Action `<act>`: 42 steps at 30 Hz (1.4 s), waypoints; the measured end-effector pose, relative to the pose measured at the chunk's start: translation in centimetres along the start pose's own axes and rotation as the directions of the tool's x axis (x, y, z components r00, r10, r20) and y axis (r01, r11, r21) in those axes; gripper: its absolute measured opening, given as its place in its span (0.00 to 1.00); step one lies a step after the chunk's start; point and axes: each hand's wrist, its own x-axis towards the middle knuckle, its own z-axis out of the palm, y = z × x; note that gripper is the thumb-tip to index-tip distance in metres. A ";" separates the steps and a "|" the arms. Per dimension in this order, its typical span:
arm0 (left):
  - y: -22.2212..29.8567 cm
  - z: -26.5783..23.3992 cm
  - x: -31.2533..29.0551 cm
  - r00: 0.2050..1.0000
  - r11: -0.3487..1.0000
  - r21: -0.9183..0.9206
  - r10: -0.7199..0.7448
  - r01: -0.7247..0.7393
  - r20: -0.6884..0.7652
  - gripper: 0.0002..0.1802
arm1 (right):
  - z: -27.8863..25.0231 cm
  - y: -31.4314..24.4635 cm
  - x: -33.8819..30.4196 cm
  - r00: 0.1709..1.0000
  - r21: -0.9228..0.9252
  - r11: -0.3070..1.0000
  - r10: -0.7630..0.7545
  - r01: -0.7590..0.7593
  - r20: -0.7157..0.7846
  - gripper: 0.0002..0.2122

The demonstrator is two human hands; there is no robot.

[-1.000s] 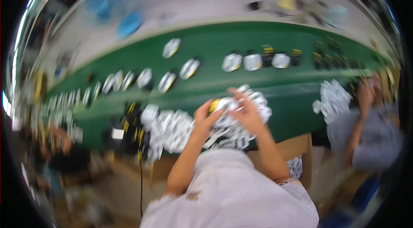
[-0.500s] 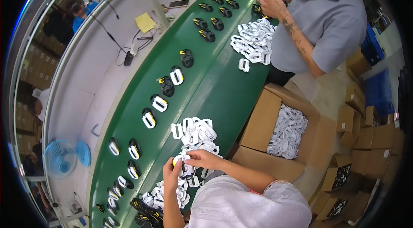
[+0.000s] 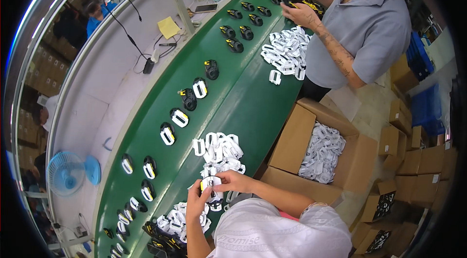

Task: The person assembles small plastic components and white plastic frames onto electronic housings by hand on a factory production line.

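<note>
Close to my chest, a white oval frame piece with dark parts and a bit of yellow is gripped between both hands. My left hand closes on its left side, thumb on the face. From the right, my right hand pinches it with the fingertips. Just beyond my hands lies a heap of white oval frames. Another white heap sits by my left forearm, beside a pile of black-and-yellow parts. How the held pieces join is partly covered by my fingers.
Black parts, some with white frames, dot the green conveyor belt. Across it, a co-worker's hands hold a black part near another white heap. An open carton of white frames stands at my right. Fans line the left ledge.
My hands have shifted slightly right with the part, and the right fingers have moved on it. The co-worker's hands have lowered and moved apart, now with a black part.
</note>
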 end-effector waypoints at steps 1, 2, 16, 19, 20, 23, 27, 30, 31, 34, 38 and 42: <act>-0.1 -0.2 -0.3 1.000 1.000 -0.003 0.002 -0.002 -0.004 0.12 | 0.1 -0.2 0.0 1.000 -0.020 1.000 0.003 -0.002 0.018 0.15; -0.3 -0.5 -0.6 1.000 0.999 -0.034 0.000 0.000 0.002 0.12 | 0.3 -0.3 0.1 0.999 -0.041 0.999 0.005 -0.004 0.037 0.15; -3.8 -1.7 -4.9 0.980 0.986 0.058 0.163 -0.157 -0.115 0.10 | 4.2 0.9 -1.2 0.996 -0.489 0.871 -0.001 0.044 0.089 0.17; -3.5 -1.2 -5.6 0.970 0.991 0.038 0.134 -0.129 -0.202 0.12 | 5.4 0.8 -1.2 0.999 -0.572 0.820 -0.007 0.034 0.049 0.16; -3.6 -1.3 -5.7 0.960 0.987 0.101 0.148 -0.127 -0.238 0.13 | 5.4 1.3 -0.8 0.995 -0.568 0.817 -0.086 0.097 0.046 0.15; -4.3 -1.4 -6.1 0.942 0.981 0.142 0.168 -0.132 -0.291 0.15 | 6.0 1.3 -0.3 0.997 -0.581 0.811 -0.070 0.073 0.028 0.14; -4.9 -1.3 -5.6 0.894 0.978 0.047 0.206 -0.204 -0.398 0.19 | 6.0 1.9 1.3 0.997 -0.431 0.900 -0.053 0.070 0.053 0.14; -3.8 -2.2 -5.0 0.870 0.964 -0.176 0.091 -0.199 -0.484 0.19 | 6.7 1.0 2.2 0.999 -0.555 0.830 -0.038 0.050 0.032 0.15; -3.9 -2.6 -5.1 0.860 0.962 -0.182 0.086 -0.203 -0.503 0.19 | 7.2 0.2 2.2 0.998 -0.559 0.828 -0.024 0.048 0.050 0.15; -4.5 -3.6 -5.3 0.848 0.983 -0.060 0.117 -0.172 -0.517 0.18 | 7.6 1.0 2.5 0.981 -0.531 0.845 0.156 -0.072 0.116 0.16; -5.7 -3.7 -5.8 0.782 0.976 0.179 0.205 -0.121 -0.589 0.19 | 7.7 1.4 3.2 0.961 -0.359 0.918 0.235 -0.169 0.148 0.18; -7.2 -3.8 -6.4 0.766 0.981 0.151 0.188 -0.120 -0.615 0.19 | 7.5 3.0 3.3 0.953 -0.550 0.813 0.287 -0.191 0.094 0.18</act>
